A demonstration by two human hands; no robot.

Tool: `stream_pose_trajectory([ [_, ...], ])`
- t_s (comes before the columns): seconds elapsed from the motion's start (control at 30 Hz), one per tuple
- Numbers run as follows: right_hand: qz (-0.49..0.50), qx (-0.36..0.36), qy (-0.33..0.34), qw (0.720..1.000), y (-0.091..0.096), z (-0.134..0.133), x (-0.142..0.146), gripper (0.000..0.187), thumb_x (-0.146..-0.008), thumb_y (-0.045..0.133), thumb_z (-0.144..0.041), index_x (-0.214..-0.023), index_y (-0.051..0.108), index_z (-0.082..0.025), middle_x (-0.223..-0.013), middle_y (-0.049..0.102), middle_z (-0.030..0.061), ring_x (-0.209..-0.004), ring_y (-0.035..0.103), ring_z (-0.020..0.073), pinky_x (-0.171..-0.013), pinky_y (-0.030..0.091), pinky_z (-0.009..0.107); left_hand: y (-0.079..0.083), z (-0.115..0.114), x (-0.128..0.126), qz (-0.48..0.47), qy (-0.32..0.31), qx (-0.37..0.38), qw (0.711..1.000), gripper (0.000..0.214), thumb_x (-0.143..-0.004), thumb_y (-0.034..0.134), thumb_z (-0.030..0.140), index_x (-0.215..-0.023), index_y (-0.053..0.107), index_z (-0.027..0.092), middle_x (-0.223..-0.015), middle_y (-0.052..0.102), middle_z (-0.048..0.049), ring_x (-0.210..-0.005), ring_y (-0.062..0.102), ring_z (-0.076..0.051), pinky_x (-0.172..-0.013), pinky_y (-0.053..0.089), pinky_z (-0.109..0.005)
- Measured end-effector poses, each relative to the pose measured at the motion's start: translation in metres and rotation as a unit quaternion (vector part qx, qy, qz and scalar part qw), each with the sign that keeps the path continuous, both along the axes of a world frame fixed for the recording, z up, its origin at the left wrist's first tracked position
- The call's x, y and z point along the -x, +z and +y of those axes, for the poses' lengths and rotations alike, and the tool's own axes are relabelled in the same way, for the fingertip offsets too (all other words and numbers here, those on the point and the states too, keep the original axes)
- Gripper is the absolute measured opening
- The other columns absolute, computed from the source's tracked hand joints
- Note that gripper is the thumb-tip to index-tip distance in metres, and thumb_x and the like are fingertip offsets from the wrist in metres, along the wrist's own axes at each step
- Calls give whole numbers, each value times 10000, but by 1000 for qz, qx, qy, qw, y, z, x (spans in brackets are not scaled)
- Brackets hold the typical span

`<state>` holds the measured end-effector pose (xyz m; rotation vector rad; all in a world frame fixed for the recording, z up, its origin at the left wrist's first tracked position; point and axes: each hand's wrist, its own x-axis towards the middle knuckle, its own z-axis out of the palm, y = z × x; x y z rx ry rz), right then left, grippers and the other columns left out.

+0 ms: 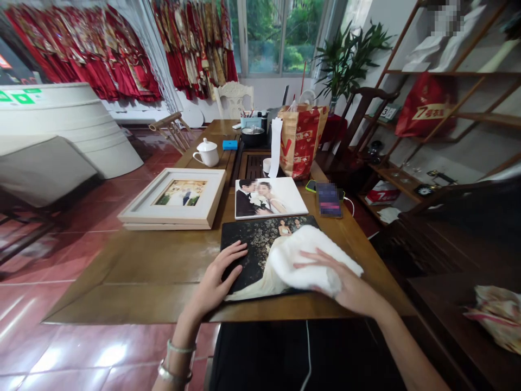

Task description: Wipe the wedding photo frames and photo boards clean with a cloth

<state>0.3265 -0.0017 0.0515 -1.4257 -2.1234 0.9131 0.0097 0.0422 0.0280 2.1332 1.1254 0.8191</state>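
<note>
A dark wedding photo panel (248, 244) lies flat near the front edge of the wooden table (142, 271). My left hand (222, 271) rests on its left side, fingers spread and holding nothing. A folded white cloth (297, 255) covers much of the panel's right part. On that cloth lies my right hand (334, 274), its fingers over the folds and pressing it to the panel. Just behind is a lighter photo panel (285, 201) of a couple. To the left, a pale wooden picture frame (173, 195) with a small photo is stacked on another frame.
Behind the panels stand a white lidded mug (207, 153), a blue box (230, 145) and a red-and-brown paper bag (301, 141). A phone (329, 199) with a white cable lies at the right table edge. Shelves (480, 117) rise on the right.
</note>
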Motion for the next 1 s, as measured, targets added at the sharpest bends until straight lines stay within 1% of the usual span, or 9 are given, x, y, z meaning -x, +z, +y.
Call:
stream_pose_trajectory([
  [0.17, -6, -40, -107, 993, -6, 62, -7, 556, -833, 591, -424, -1340, 484, -223, -1389, 497, 70, -1339, 345, 291, -1100, 274, 502, 0, 0, 0, -2, 3, -5, 1000, 312, -932, 445, 263, -1213, 580, 237, -1376, 514, -76, -1345, 386, -237, -1109, 320, -501],
  [0.23, -20, -66, -145, 987, -9, 75, 0, 526, -827, 587, -371, -1319, 510, -199, -1390, 492, 90, -1325, 369, 296, -1094, 285, 505, 0, 0, 0, -3, 3, -3, 1000, 307, -930, 451, 264, -1204, 585, 235, -1369, 521, -78, -1342, 391, -236, -1107, 324, -497],
  [0.3, -44, -115, -157, 980, -12, 75, 12, 470, -806, 565, -250, -1271, 559, -186, -1363, 520, 98, -1318, 381, 286, -1111, 241, 518, -1, 0, -1, -7, 8, -2, 1000, 300, -925, 462, 266, -1194, 592, 234, -1357, 533, -78, -1337, 399, -235, -1107, 326, -493],
  [0.4, -57, -173, -102, 978, -12, 52, 37, 525, -729, 508, -96, -1237, 591, -196, -1305, 577, 73, -1315, 389, 255, -1139, 151, 528, -2, 0, -2, -15, 20, 0, 1000, 289, -918, 479, 266, -1178, 600, 232, -1338, 550, -76, -1330, 409, -235, -1106, 329, -488],
  [0.47, -37, -166, -42, 985, -8, 25, 52, 598, -699, 486, -58, -1270, 563, -219, -1298, 585, 47, -1327, 371, 242, -1143, 134, 533, -2, 0, -2, -17, 24, 1, 1000, 286, -916, 483, 265, -1173, 603, 229, -1332, 554, -78, -1327, 412, -237, -1104, 331, -490],
  [0.6, 3, -95, 75, 993, 6, -28, 66, 641, -696, 495, -58, -1298, 531, -276, -1306, 579, 0, -1350, 335, 233, -1146, 129, 531, -2, 1, -2, -12, 21, 5, 1000, 290, -918, 476, 268, -1174, 605, 225, -1344, 542, -81, -1325, 413, -245, -1099, 339, -490],
  [0.73, 24, -6, 117, 993, 15, -46, 51, 571, -746, 503, -81, -1271, 554, -300, -1305, 581, -3, -1337, 361, 223, -1145, 153, 512, -2, 1, -1, -2, 17, 6, 1000, 301, -924, 464, 262, -1197, 589, 234, -1364, 523, -70, -1339, 391, -235, -1113, 321, -480],
  [0.87, 2, 45, 23, 999, 13, -24, 22, 414, -830, 578, -288, -1244, 583, -307, -1397, 490, 15, -1373, 280, 274, -1116, 232, 523, -1, 1, -1, -3, 13, 3, 1000, 312, -926, 461, 254, -1217, 573, 242, -1366, 519, -68, -1337, 393, -233, -1116, 316, -482],
  [1.0, -7, 0, -110, 994, 1, 17, 1, 515, -832, 576, -436, -1310, 522, -252, -1355, 535, 51, -1365, 296, 286, -1104, 255, 509, -2, 0, -1, -6, 7, 0, 1000, 310, -931, 452, 241, -1219, 566, 243, -1368, 514, -62, -1344, 380, -215, -1127, 303, -467],
])
